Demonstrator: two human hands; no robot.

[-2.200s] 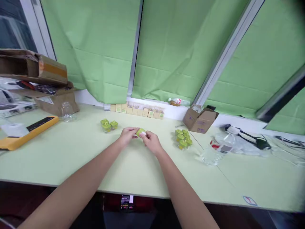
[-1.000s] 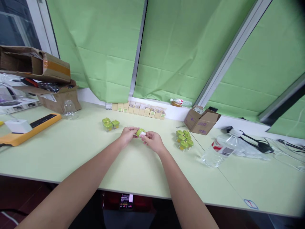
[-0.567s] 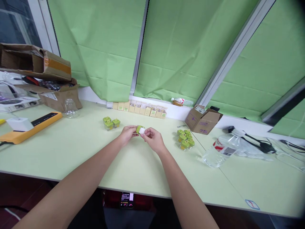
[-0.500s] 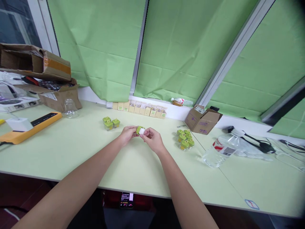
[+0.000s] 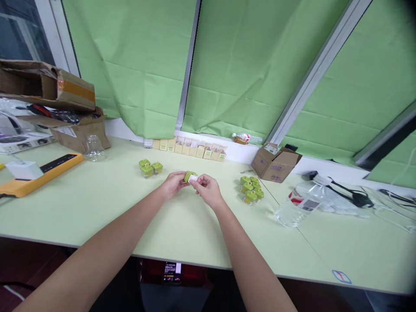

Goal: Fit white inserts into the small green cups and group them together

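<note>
Both my hands meet over the middle of the pale green table (image 5: 97, 208). My left hand (image 5: 173, 183) pinches the green lid end of a small green-lidded jar (image 5: 190, 177), and my right hand (image 5: 207, 189) grips its pale body from the right. Three more green-lidded jars (image 5: 149, 167) stand in a group to the left of my hands. A cluster of several such jars (image 5: 251, 188) stands to the right.
A row of small tan cartons (image 5: 190, 149) lines the back edge. An open cardboard box (image 5: 274, 162) and a lying plastic bottle (image 5: 300, 199) are at the right. A glass jar (image 5: 91, 148), a yellow power strip (image 5: 39, 174) and stacked cardboard boxes (image 5: 52, 104) are at the left.
The jar between my hands has turned from lid up to lying sideways, lid toward my left hand. Both hands stayed in the same spot over the table.
</note>
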